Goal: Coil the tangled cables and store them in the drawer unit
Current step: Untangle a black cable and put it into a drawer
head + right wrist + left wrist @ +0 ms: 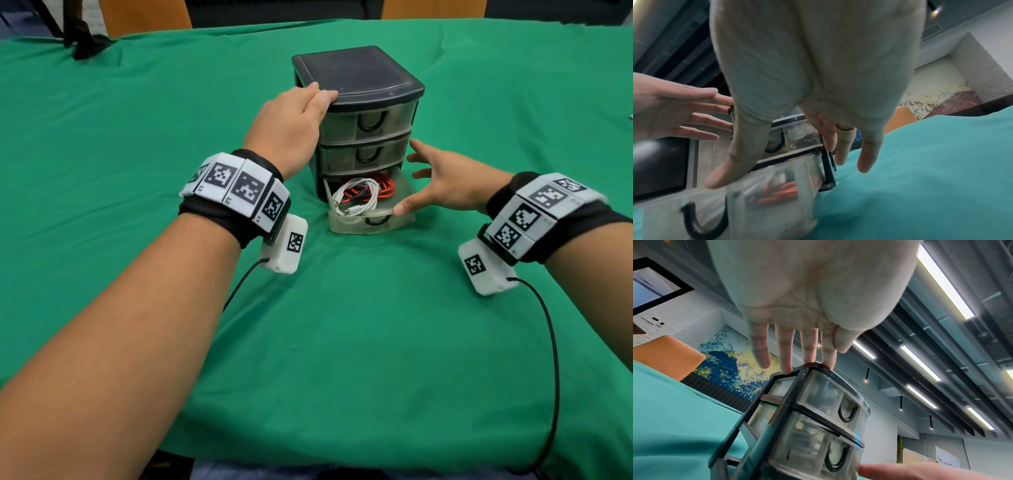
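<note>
A black drawer unit (pixel 359 73) with three translucent drawers stands mid-table. Its bottom drawer (pixel 356 226) is pulled out and holds a coiled white cable (pixel 356 192) and a coiled red cable (pixel 385 188). My left hand (pixel 291 120) rests on the unit's top left front corner. In the left wrist view its straight fingers (pixel 807 350) touch the top edge of the unit (pixel 818 402). My right hand (pixel 442 181) is spread beside the drawer's right side, thumb on the front rim. The right wrist view shows the right hand (pixel 807 97) over the bottom drawer (pixel 766 211), with the red cable (pixel 781 193) inside.
A green cloth (pixel 342 342) covers the table. A black object (pixel 85 44) sits at the far left corner, and orange chair backs (pixel 144 17) stand behind the table. Black wires (pixel 551 342) trail from the wrist cameras toward the near edge.
</note>
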### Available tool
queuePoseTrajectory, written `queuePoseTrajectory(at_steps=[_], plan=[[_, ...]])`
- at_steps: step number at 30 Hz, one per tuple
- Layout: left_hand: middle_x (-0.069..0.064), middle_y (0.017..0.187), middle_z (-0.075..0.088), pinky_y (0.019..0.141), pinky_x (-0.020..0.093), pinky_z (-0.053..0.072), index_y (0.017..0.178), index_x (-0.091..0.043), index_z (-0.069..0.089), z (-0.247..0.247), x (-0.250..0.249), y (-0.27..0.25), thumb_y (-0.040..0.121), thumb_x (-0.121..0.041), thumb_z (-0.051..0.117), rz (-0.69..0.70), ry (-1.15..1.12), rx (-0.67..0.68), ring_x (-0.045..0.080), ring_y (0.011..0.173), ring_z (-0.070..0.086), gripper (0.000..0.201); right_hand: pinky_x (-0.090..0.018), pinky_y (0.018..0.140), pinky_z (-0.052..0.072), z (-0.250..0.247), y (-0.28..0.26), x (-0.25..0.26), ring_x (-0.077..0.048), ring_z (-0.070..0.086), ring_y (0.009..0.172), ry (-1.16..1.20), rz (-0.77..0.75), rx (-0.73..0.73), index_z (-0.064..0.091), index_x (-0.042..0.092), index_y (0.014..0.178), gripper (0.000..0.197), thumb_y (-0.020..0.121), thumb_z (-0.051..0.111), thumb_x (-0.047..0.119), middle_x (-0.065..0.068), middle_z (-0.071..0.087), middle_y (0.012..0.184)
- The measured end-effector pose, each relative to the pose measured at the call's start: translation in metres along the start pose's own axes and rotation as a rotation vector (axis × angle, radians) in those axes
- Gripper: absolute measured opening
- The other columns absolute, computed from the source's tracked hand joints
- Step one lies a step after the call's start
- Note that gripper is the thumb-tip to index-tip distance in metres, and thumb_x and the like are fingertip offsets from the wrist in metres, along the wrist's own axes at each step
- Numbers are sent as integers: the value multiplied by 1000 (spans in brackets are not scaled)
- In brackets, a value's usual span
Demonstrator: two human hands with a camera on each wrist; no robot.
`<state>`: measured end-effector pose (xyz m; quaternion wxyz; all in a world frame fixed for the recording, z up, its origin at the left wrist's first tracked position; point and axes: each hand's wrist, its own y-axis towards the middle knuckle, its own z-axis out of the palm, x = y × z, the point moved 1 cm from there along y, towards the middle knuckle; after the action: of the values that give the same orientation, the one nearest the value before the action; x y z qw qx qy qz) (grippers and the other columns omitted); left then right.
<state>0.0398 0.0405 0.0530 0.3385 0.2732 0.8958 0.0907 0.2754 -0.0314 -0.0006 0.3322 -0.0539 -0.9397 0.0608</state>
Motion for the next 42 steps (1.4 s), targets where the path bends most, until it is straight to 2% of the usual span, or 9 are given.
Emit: queuePoseTrajectory(at_steps=[3,9,16,18,24,27,32,37,42], plan=[[-1,151,44,112,28,28,138,-26,55,1,1,0,106,-36,29,2,-3,-9,15,138,39,42,-37,110,40,-2,3,-1,-20,47,133,-30,-9,24,14,25,157,134,47,85,53,-1,36,155],[-1,149,45,107,24,28,137,-26,55,1,1,0,106,-35,29,6,-9,-18,15,137,40,42,-33,107,41,-7,11,0,-19,53,126,-15,-18,32,28,27,154,120,51,84,48,-5,46,148],[-2,148,47,104,23,30,135,-27,56,2,4,1,105,-35,30,11,-26,-32,13,136,42,41,-45,113,38,3,13,-4,-22,47,131,18,12,127,16,35,155,132,46,90,52,3,35,155],[-2,148,47,103,22,29,135,-27,56,3,4,1,106,-35,30,12,-17,-33,13,136,42,41,-44,112,39,3,16,-5,-21,49,128,11,19,104,21,33,153,132,44,91,56,2,38,153],[-2,148,47,106,24,30,135,-27,57,3,4,1,106,-35,30,14,-28,-36,13,136,41,41,-35,101,46,-1,20,-3,-20,59,112,45,47,-33,37,22,148,105,58,87,42,-5,53,140],[-2,148,47,104,23,31,134,-27,57,3,3,1,106,-35,30,17,-29,-38,13,135,42,40,-39,103,47,0,23,-1,-22,60,111,42,77,-69,38,19,147,105,57,87,46,-5,56,134],[-2,148,47,106,24,30,135,-27,57,3,4,2,106,-35,30,19,-19,-38,13,136,41,40,-38,99,47,3,27,-1,-22,58,111,22,117,-109,35,18,145,104,61,88,49,-4,58,129],[-2,148,47,109,27,31,134,-27,57,3,5,2,106,-35,30,16,-28,-42,13,136,42,40,-46,98,51,5,29,3,-25,62,107,25,144,-122,34,17,141,111,51,85,58,-3,58,120],[-3,147,48,109,26,32,134,-28,58,4,7,3,105,-36,30,14,-38,-42,13,136,42,41,-47,92,54,7,35,2,-22,66,99,30,149,-156,40,18,130,93,59,87,55,-2,66,106]])
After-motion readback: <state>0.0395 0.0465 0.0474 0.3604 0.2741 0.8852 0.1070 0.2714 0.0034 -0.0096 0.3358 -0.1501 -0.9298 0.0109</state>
